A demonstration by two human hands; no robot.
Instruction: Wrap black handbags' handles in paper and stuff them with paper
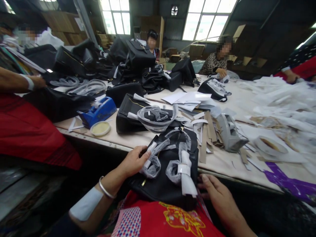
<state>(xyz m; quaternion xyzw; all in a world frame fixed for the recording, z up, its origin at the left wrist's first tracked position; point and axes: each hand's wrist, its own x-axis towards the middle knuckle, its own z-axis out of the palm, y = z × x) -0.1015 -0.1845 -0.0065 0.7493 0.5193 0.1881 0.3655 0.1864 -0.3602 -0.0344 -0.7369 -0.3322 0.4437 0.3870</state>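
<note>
A black backpack (pixel 165 184) leans over the table's front edge, against a red apron. Its straps are wrapped in clear plastic, and the right wrapped strap (pixel 184 169) has white paper folded around it. My left hand (pixel 134 161) is closed at the bag's left side, thumb on the paper-covered left strap (pixel 152 163). My right hand (pixel 218 192) is curled at the bag's right edge, its fingertips partly hidden there. Just beyond lies another black bag (pixel 125 118) with plastic-wrapped straps on top.
A blue tape dispenser (pixel 100 112) and a round yellowish dish (pixel 100 128) sit left; a grey tape dispenser (pixel 229 133), cardboard strips (pixel 209 126) and a tape roll (pixel 270 145) lie right. Black bags (pixel 140 54) are heaped at the back. Co-workers stand around the table.
</note>
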